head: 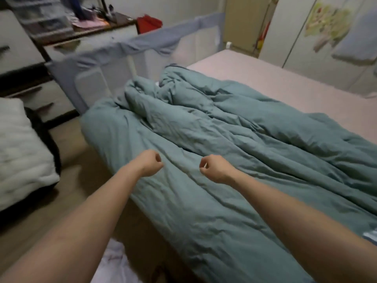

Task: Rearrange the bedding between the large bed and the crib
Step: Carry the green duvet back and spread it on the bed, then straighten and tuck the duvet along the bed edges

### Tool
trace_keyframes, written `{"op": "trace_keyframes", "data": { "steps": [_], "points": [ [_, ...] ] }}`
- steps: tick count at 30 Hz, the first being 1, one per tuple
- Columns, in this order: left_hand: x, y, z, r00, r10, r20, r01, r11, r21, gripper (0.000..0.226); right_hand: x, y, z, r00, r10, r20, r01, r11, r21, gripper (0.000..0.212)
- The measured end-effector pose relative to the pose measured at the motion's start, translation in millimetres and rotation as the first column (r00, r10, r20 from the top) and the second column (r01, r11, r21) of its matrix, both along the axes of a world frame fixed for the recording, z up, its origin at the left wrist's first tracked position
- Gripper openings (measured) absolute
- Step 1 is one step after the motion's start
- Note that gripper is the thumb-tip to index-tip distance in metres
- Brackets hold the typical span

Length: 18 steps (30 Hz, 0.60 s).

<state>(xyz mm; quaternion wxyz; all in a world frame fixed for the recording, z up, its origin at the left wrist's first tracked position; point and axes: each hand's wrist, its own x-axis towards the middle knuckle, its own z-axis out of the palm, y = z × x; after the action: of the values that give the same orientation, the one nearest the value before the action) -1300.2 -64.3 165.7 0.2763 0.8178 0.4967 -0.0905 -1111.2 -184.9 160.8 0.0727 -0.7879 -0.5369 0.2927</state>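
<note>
both fists, left hand (150,163) and right hand (212,168), clenched over teal duvet (214,139) (perhaps pinching); rail (130,48) beyond.

My head camera looks forward and down along my arms, close over the quilt (214,156) on the bed (275,82).

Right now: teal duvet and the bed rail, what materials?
Teal duvet: looks like matte woven cotton or a blend over soft fill; fine creases, puffy folds. Bed rail: grey-blue fabric sleeve over paler panels, possibly mesh; too blurred to confirm.
</note>
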Motion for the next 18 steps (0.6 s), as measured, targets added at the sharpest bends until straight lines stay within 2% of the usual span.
{"op": "trace_keyframes", "data": {
  "steps": [3,7,12,18],
  "points": [
    [-65.6,68.6,13.8,0.997,0.046,-0.066,-0.045,0.999,0.019,0.032,-36.1,83.6,9.4,0.999,0.038,-0.003,-0.038,0.999,0.002,0.02],
    [-128.2,142.0,33.5,0.987,0.134,-0.09,-0.13,0.99,0.049,0.029,-78.0,175.5,29.4,0.998,0.058,-0.032,-0.058,0.998,0.031,0.021],
    [-165.0,216.0,29.5,0.978,0.2,-0.055,-0.196,0.979,0.06,0.03,-114.3,265.2,34.1,0.991,0.132,-0.003,-0.132,0.99,0.049,0.022],
    [-197.9,309.5,-1.9,0.955,0.297,-0.011,-0.297,0.955,-0.001,0.049,-142.9,389.7,6.9,0.981,0.192,0.007,-0.192,0.98,0.047,0.015]
  ]
}}
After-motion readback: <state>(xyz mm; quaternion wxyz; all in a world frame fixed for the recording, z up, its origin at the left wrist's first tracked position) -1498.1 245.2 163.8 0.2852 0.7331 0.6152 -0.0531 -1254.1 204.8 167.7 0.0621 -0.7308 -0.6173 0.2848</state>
